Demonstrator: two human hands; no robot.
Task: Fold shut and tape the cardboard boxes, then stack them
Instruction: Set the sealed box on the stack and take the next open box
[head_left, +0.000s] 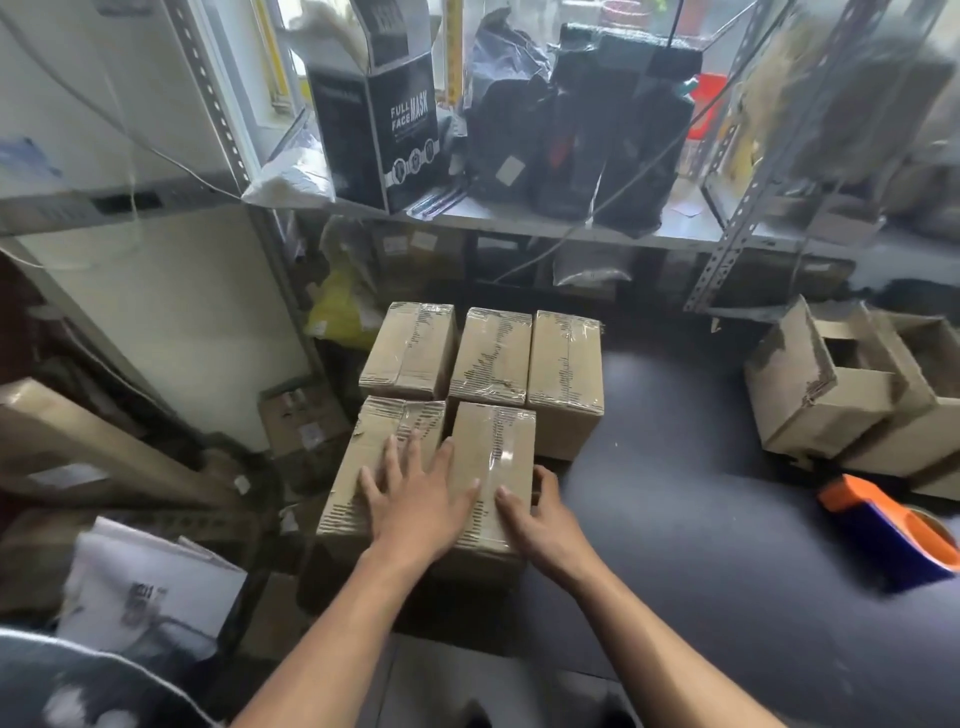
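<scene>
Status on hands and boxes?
Left hand flat across both front taped boxes. Right hand on the right one's corner. Tape dispenser aside. Nothing blocking.

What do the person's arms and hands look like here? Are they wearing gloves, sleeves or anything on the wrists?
Both arms are bare as far up as the picture shows: no sleeves in view. The left hand and right hand wear no gloves, and no watch, bracelet or ring shows on wrists or fingers. Nails look short and unpainted.
</scene>
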